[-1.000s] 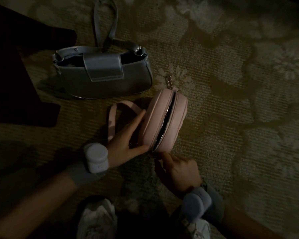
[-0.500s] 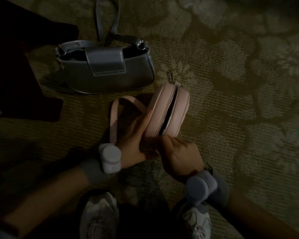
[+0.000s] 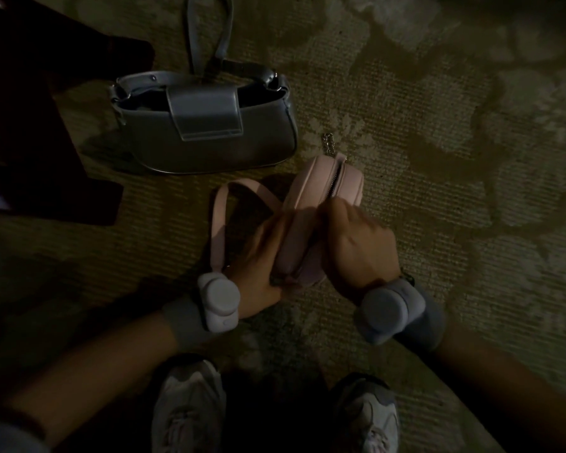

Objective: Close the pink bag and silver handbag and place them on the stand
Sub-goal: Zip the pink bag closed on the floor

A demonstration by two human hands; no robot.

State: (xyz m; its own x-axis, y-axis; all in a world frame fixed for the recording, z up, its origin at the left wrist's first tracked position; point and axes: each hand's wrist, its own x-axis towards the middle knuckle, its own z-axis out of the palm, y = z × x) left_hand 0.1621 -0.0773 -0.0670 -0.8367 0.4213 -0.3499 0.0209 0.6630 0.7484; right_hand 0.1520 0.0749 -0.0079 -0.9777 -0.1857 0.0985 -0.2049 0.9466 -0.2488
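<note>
The round pink leather bag, steadied on the patterned carpet by the left hand, is now zipped over half shut by the pinching right hand, farther than before, while the open silver flap handbag lies untouched beyond both hands.

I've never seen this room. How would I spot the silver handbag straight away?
Start at the patterned carpet and look beyond the two hands to the upper left, beside the dark furniture. The silver handbag lies there untouched, its strap trailing away. Unlike the round pink bag held in the hands, it is grey, curved and has a square front flap.
</note>
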